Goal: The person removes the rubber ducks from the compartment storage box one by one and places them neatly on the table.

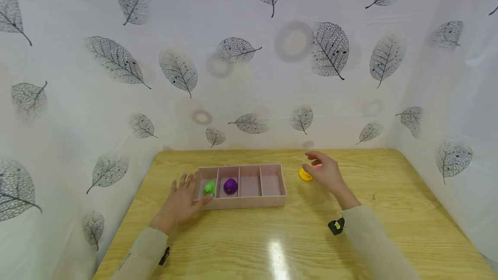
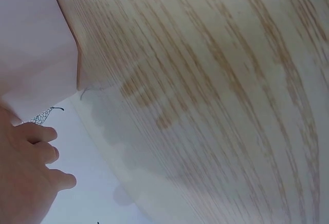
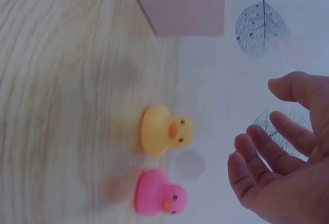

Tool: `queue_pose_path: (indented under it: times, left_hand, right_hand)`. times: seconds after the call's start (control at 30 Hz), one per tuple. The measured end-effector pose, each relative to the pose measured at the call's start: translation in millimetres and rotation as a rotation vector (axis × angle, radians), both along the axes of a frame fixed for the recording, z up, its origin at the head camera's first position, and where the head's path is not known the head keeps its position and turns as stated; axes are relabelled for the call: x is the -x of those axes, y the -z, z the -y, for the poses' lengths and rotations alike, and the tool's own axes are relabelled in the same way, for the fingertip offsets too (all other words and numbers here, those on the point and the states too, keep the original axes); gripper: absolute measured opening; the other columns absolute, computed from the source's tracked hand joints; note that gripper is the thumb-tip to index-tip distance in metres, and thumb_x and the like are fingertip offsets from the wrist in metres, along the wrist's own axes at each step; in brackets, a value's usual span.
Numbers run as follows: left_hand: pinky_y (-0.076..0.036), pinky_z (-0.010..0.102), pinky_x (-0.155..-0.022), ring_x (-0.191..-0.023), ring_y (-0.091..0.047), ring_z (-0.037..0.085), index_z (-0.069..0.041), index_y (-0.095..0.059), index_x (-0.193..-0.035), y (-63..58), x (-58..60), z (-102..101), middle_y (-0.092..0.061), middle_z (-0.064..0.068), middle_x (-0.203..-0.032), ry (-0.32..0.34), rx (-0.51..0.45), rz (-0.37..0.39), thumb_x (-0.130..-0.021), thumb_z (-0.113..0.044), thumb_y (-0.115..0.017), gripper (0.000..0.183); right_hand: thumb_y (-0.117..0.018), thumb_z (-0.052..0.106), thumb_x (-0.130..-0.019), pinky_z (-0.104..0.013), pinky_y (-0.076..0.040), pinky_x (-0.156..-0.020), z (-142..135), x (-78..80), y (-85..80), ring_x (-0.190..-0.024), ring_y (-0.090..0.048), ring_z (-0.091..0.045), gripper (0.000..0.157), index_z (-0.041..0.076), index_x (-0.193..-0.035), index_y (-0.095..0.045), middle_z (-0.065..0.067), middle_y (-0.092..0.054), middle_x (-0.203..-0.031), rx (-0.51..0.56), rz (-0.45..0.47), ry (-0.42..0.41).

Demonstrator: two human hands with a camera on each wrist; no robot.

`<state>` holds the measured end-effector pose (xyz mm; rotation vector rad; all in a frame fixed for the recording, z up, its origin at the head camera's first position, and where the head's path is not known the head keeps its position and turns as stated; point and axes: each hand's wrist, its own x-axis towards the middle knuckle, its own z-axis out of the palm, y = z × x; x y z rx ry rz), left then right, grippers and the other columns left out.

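Note:
A pink tray with a row of compartments stands on the table. My left hand rests at its left end, fingers spread and thumb along the front edge. In the leftmost compartment sits a green rubber duck; the compartment beside it holds a purple rubber duck. To the right of the tray, my right hand hovers with loosely bent fingers, holding nothing. Under it are a yellow rubber duck and a pink rubber duck, side by side on the table; the hand partly hides both in the head view.
The wooden table meets a white curtain printed with leaves at the back and sides. A black strap piece hangs at the right wrist.

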<state>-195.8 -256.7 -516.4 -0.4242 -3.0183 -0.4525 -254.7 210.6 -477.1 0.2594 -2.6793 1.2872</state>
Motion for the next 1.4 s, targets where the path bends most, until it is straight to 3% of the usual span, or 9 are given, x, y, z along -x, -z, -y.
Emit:
queue_pose_path:
  times: [0.33, 0.53, 0.67, 0.9, 1.4]
  left_hand:
    - [-0.015, 0.078, -0.124, -0.157, -0.023, 0.055, -0.003, -0.016, -0.168, -0.6, -1.4, 0, -0.031, 0.033, -0.167, 0.001, -0.003, -0.001, -0.103, -0.063, -0.052, 0.096]
    - [-0.016, 0.078, -0.124, -0.157, -0.023, 0.055, -0.003, -0.017, -0.168, -2.3, -1.3, 0, -0.031, 0.033, -0.166, 0.001, 0.002, -0.003, -0.103, -0.063, -0.052, 0.095]
    - [-0.015, 0.077, -0.124, -0.157, -0.023, 0.055, -0.002, -0.017, -0.168, -2.3, -1.2, 0, -0.031, 0.034, -0.166, 0.000, 0.006, -0.003, -0.103, -0.063, -0.052, 0.095]
    - [-0.015, 0.076, -0.125, -0.157, -0.022, 0.054, -0.004, -0.015, -0.169, -1.7, -1.8, 0, -0.029, 0.033, -0.167, 0.000, 0.014, 0.006, -0.104, -0.064, -0.050, 0.095]
    - [-0.016, 0.076, -0.125, -0.157, -0.023, 0.055, -0.004, -0.015, -0.169, 1.2, -0.7, 1, -0.029, 0.033, -0.167, 0.004, 0.018, -0.006, -0.103, -0.064, -0.050, 0.096]
  right_hand:
    - [-0.077, 0.017, -0.096, -0.044, -0.059, -0.085, 27, -5.1, -9.4, -0.107, -0.069, -0.038, 0.045, 0.002, -0.137, -0.066, -0.021, -0.072, -0.125, 0.010, -0.065, -0.110]
    - [-0.078, 0.016, -0.093, -0.038, -0.059, -0.081, 46, -6.2, -14.8, -0.104, -0.071, -0.034, 0.046, 0.004, -0.136, -0.068, -0.019, -0.074, -0.121, 0.000, -0.048, -0.150]
    - [-0.077, 0.012, -0.093, -0.040, -0.061, -0.080, 59, -5.9, -17.2, -0.103, -0.071, -0.036, 0.045, 0.002, -0.136, -0.067, -0.021, -0.074, -0.120, 0.016, -0.056, -0.203]
    - [-0.077, 0.014, -0.092, -0.036, -0.059, -0.079, 80, -6.9, -14.0, -0.104, -0.071, -0.035, 0.044, 0.004, -0.134, -0.068, -0.021, -0.074, -0.119, 0.031, -0.061, -0.275]
    - [-0.077, 0.011, -0.092, -0.048, -0.063, -0.088, 120, -14.1, -7.4, -0.100, -0.070, -0.032, 0.044, -0.001, -0.133, -0.068, -0.023, -0.074, -0.117, 0.018, -0.028, -0.363]
